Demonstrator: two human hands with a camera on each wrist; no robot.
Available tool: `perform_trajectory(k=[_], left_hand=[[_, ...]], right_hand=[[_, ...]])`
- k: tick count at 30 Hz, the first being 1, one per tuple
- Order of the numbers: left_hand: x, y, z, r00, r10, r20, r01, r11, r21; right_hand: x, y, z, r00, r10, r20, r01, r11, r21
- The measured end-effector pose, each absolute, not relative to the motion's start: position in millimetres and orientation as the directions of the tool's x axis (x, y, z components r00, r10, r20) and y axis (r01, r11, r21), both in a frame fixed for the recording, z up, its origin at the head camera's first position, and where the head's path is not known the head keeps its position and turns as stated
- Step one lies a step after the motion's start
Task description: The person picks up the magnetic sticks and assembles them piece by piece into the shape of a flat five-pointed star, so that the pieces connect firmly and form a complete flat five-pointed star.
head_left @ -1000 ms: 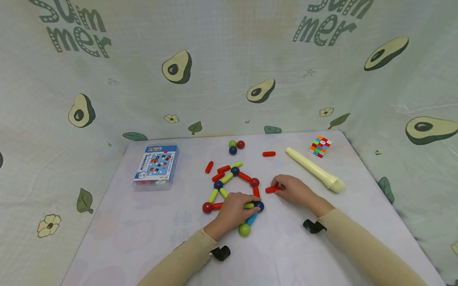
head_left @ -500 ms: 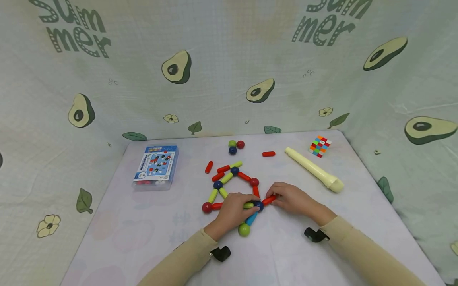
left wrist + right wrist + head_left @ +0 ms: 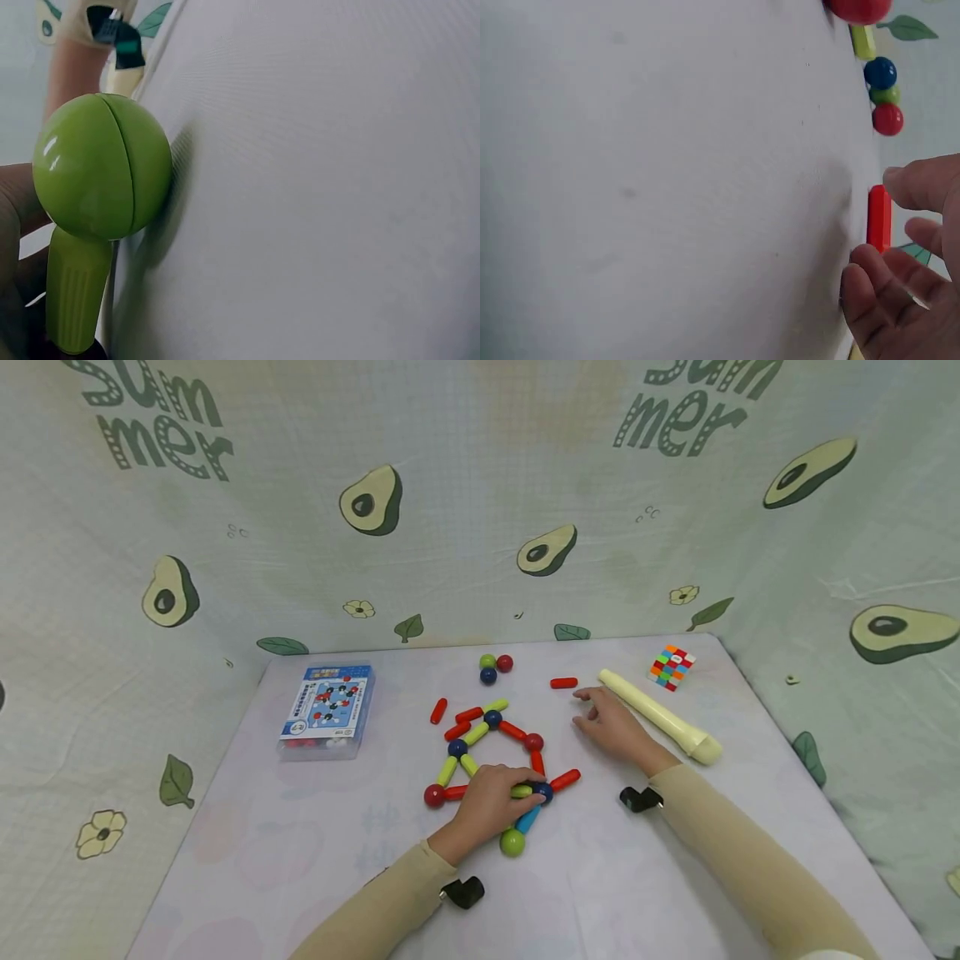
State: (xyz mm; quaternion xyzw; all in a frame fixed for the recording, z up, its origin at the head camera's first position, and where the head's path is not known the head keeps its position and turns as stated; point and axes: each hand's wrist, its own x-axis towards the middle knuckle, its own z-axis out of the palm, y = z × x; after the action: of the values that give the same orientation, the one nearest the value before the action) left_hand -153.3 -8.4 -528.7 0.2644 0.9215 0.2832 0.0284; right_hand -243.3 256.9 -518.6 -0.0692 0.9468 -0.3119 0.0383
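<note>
Avocado-print cloth is backing the desk [image 3: 300,827]; the left hand [image 3: 491,802] is pressing down on the stick-and-ball figure [image 3: 487,752], seemingly to steady it. Its wrist view is showing a green ball [image 3: 101,165]. The right hand [image 3: 911,277], fingers spread and holding nothing, is nearing a loose red stick [image 3: 879,217].

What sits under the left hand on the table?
The left hand rests on the stick-and-ball figure, covering part of its bottom row. A yellow-green stick and dark blue ball show at its fingertips; what lies beneath the palm is hidden.
</note>
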Motion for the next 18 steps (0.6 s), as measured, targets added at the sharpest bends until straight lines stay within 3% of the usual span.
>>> perform_trajectory(k=[5, 10, 18], left_hand=[[-153.8, -7.7, -529.2, -0.858, 0.504, 0.096, 0.470, 0.698, 0.540], [-154.1, -7.2, -529.0, -0.858, 0.505, 0.094, 0.470, 0.697, 0.542], [-154.1, -7.4, -531.0, -0.860, 0.501, 0.092, 0.465, 0.700, 0.542]], right_hand=[[-269.0, 254.2, -520.8, -0.992, -0.116, -0.049, -0.070, 0.830, -0.553], [-283.9, 250.1, -518.8, -0.983, -0.178, -0.038, -0.141, 0.874, -0.464], [-276.2, 241.4, -515.9, -0.987, -0.159, -0.028, -0.135, 0.906, -0.402]])
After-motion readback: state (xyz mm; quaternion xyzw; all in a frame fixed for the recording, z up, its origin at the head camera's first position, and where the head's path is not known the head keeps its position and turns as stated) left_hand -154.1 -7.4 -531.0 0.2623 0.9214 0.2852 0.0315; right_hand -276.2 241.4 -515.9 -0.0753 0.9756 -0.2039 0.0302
